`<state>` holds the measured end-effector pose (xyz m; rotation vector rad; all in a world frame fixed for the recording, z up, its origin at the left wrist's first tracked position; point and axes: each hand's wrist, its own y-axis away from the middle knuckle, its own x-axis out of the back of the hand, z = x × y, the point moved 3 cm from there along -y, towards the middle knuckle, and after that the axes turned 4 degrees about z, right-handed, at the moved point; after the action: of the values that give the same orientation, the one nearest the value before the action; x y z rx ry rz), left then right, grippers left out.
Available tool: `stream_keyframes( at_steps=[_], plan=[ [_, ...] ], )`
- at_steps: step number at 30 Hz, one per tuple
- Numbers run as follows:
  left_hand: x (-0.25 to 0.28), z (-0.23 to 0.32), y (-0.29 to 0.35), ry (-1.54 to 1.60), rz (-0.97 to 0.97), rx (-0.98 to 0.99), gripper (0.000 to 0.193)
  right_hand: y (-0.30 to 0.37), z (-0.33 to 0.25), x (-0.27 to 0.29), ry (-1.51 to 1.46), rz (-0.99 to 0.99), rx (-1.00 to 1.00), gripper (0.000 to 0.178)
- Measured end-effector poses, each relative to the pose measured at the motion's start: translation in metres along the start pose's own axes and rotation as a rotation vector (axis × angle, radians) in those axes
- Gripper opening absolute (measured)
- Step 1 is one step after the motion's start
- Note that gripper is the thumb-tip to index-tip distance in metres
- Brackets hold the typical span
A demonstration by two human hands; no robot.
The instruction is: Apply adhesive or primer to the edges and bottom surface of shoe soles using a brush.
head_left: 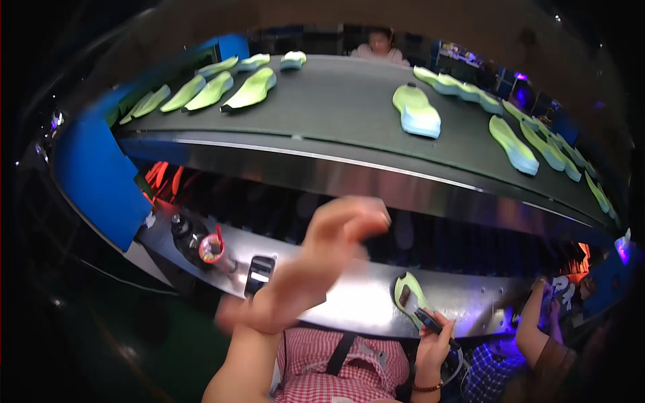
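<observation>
My left hand (322, 248) is raised over the metal ledge in front of the conveyor. It is smeared by motion, its fingers bent toward the right, and I see nothing in it. My right hand (435, 342) is closed around a slim black handheld tool (428, 320), whose kind I cannot make out. The tool's tip is beside a pale green shoe sole (416, 290) lying on the ledge. A small brown piece (404, 295) shows on the sole's inner face.
Pale green and bluish soles (416, 111) lie on the dark conveyor belt (322, 101). A black bottle (188, 235), a cup with a red straw (211, 248) and a phone (259, 274) stand or lie at left. A co-worker's arm (533, 322) is at right; another person (380, 48) is beyond the belt.
</observation>
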<state>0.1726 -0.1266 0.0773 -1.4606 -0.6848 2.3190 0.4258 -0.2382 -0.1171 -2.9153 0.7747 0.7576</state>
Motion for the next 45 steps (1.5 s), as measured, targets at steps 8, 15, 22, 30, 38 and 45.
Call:
stream_keyframes(
  at_steps=[8,15,22,30,38,45],
  plan=[
    [-0.094,-0.017,0.042,0.0,-0.603,-0.132,0.067,0.004,0.014,0.017,-0.046,0.05,-0.053,0.046],
    [-0.056,-0.013,0.056,-0.096,-0.75,-0.405,0.048,0.005,0.007,0.014,-0.04,-0.008,-0.019,0.045],
    [-0.069,-0.021,0.037,-0.156,-1.033,-0.636,0.038,0.003,0.008,0.008,-0.098,0.052,-0.065,0.045],
    [-0.016,-0.079,-0.051,-1.265,-0.531,-0.286,0.038,-0.01,0.002,0.021,-0.109,-0.033,-0.091,0.046],
    [0.053,-0.146,-0.158,-2.25,-0.254,0.015,0.062,-0.013,0.014,0.037,-0.215,-0.152,-0.205,0.032],
    [0.053,-0.132,-0.154,-2.058,-0.345,-0.421,0.041,-0.02,0.018,0.045,-0.206,-0.052,-0.153,0.029]
  ],
)
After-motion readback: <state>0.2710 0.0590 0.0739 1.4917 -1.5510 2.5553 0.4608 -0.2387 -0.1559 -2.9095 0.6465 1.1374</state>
